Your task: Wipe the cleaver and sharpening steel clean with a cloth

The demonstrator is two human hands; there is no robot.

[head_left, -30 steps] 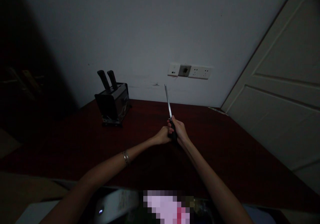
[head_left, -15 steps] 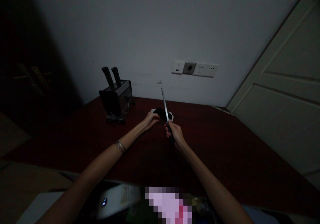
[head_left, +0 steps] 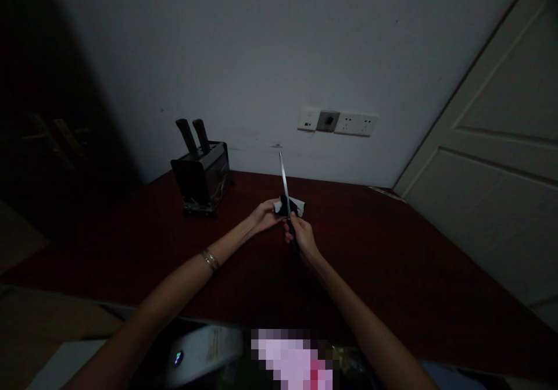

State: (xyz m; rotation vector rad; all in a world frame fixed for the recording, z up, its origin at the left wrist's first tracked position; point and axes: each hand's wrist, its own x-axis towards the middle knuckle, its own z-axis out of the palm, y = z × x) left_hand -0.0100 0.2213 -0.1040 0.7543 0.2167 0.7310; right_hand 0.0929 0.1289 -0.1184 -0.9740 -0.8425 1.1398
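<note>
My right hand is closed round the black handle of a sharpening steel. Its thin metal rod points up and away from me, toward the wall. Just left of it, my left hand grips a black and white cloth by its left side. The cloth lies around or behind the lower part of the rod; I cannot tell whether it touches the metal. My left fingertips are partly hidden by the cloth.
A knife block with two black-handled knives stands at the left on the dark red table. Behind it is a wall with sockets. A pale door is on the right. A white device lies below the table's front edge.
My left hand has moved right and slightly nearer to me with the cloth, which is now bunched and shows more white. The right hand and sharpening steel have shifted slightly left.
</note>
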